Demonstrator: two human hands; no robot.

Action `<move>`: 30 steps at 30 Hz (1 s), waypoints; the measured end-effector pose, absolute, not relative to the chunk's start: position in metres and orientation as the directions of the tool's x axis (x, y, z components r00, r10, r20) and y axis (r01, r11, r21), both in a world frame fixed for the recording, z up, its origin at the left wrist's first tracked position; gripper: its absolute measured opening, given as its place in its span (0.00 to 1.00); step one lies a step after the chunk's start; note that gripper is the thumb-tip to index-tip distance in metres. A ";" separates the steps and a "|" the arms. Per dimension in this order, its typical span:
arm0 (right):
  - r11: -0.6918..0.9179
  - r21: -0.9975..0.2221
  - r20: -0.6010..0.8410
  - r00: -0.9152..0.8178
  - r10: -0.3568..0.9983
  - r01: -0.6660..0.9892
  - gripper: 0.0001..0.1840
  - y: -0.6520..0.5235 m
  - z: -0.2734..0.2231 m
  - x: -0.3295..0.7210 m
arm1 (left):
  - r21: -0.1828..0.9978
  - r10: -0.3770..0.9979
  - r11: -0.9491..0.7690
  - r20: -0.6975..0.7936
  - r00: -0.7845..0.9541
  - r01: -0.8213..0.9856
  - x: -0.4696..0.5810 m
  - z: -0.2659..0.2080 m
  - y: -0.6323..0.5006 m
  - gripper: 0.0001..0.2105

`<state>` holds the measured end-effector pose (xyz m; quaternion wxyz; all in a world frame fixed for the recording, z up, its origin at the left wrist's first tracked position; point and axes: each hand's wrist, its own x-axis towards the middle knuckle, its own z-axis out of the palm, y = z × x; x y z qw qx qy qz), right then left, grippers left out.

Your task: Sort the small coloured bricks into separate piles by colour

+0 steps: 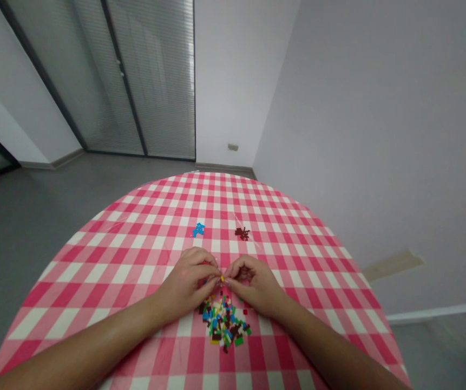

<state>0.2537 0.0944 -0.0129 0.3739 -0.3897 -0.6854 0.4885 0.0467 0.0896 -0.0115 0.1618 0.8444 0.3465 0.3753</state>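
Observation:
Both my hands meet over the near middle of the table. My left hand [195,276] pinches a tiny yellow toy brick [222,278] between thumb and fingertips. From the other side, my right hand [253,281] has its thumb and fingertips closed at the same yellow brick. Its exact shape is mostly hidden by the fingers. Just below the hands lies a loose pile of small multicoloured toy bricks [225,322], in green, blue, brown, white, yellow and red. The pile's far side is partly covered by my hands.
A small group of blue pieces [198,229] lies beyond my left hand, and a group of dark brown pieces [242,233] beyond my right. A red-and-white checked tablecloth [135,227] covers the round table. Walls and a glass partition [151,81] stand behind it.

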 end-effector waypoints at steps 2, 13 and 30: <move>0.213 -0.960 0.123 -0.408 0.905 0.181 0.08 0.094 -0.012 0.252 | 0.537 0.708 -0.706 0.519 0.479 0.461 0.047 -0.011 0.089 0.06; 0.160 -0.973 0.086 -0.377 0.922 0.169 0.09 0.096 -0.012 0.251 | 0.584 0.697 -0.712 0.515 0.499 0.391 0.048 -0.013 0.091 0.08; 0.359 -0.899 0.242 -0.400 0.884 0.250 0.03 0.096 -0.009 0.253 | 0.569 0.726 -0.683 0.460 0.512 0.458 0.045 -0.014 0.091 0.05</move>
